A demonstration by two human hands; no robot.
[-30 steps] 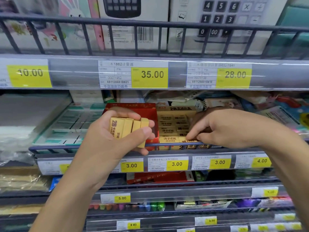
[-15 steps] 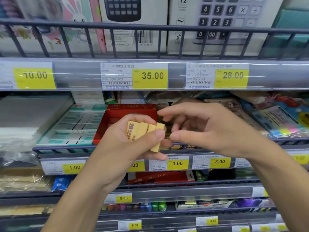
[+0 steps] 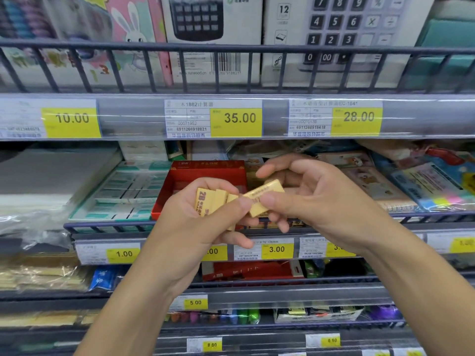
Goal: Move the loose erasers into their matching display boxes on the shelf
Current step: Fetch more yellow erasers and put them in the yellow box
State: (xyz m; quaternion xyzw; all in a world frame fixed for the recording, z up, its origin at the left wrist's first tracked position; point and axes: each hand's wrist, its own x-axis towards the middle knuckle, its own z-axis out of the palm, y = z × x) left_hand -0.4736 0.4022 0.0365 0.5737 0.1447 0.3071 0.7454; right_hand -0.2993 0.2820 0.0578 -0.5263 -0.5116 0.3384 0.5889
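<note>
While my left hand (image 3: 195, 227) clamps a fanned stack of yellow 2B erasers (image 3: 212, 201) as a reserve, my right hand (image 3: 308, 199) pinches one eraser (image 3: 262, 197) off it, before the red display box (image 3: 205, 176) on the shelf.

Top rail tags (image 3: 239, 118): yellow 10.00, 35.00 with "1882" and barcode number 6911266918821, and 28.00 with "EC-1841" and 6911266918418. Middle rail tags (image 3: 277, 249) read 1.00 and 3.00; lower ones 5.00, 8.80, 8.60. Eraser (image 3: 204, 201) in left hand (image 3: 190, 227) prints "2B"; calculator box (image 3: 213, 65) shows "sunwood.cn", the next box (image 3: 334, 39) keys 0–9 and "12".
</note>
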